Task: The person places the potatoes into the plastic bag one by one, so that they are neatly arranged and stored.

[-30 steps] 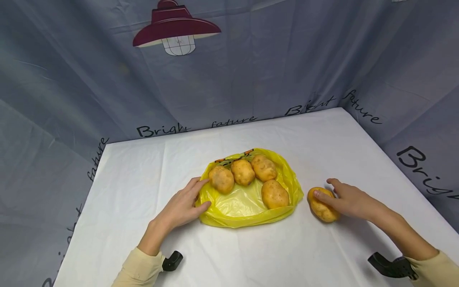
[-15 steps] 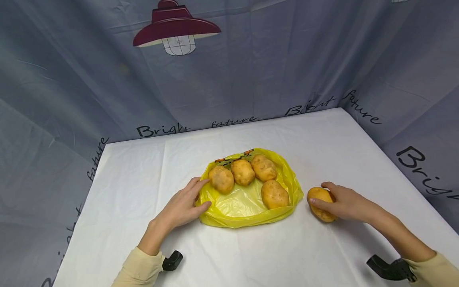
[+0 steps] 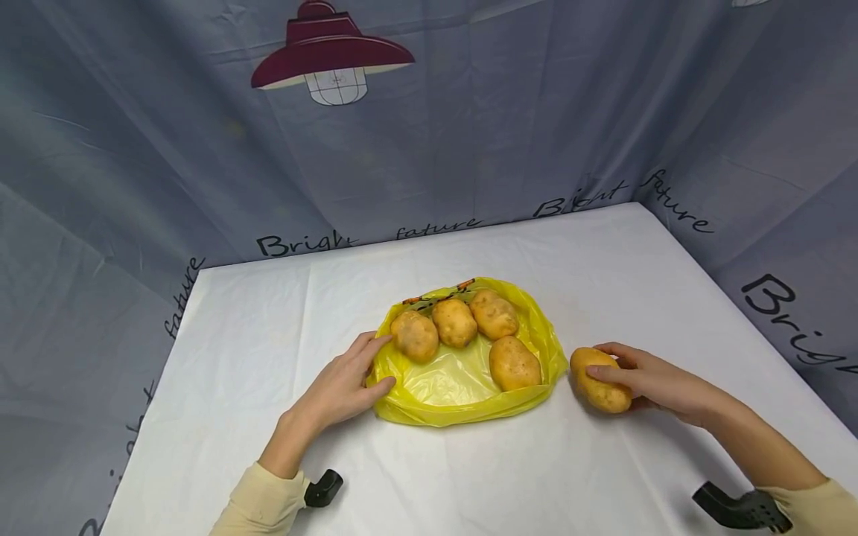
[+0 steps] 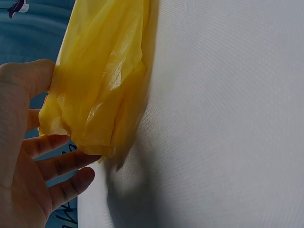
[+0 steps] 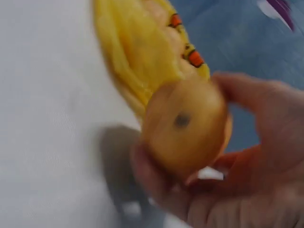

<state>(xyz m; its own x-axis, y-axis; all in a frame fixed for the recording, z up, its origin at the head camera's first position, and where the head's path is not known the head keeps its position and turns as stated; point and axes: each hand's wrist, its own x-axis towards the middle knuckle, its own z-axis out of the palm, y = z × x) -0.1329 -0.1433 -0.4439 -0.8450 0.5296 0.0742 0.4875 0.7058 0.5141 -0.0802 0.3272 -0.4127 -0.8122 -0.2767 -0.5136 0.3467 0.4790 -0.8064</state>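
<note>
A yellow plastic bag (image 3: 442, 413) lies with its mouth spread, holding several potatoes, among them a front-right potato (image 3: 514, 363). At the bag's left rim rests my left hand (image 3: 342, 381), thumb and index finger apart with their tips over the edge. The left wrist view shows loosely extended fingers (image 4: 64, 164) touching the yellow plastic. Right of the bag, my right hand (image 3: 660, 383) grips another potato (image 3: 599, 381) between thumb and fingers. A dark spot marks this potato (image 5: 183, 126) in the blurred right wrist view; a shadow on the cloth lies beside it.
A white cloth (image 3: 255, 335) covers the table. Grey-blue curtains (image 3: 469, 134) with a printed lamp (image 3: 331, 56) and lettering stand behind and at both sides. Black wrist mounts (image 3: 324, 488) sit at both sleeves.
My right hand has closed its fingers round the potato, which has tilted and shifted slightly left toward the bag. The left hand and the bag have stayed put.
</note>
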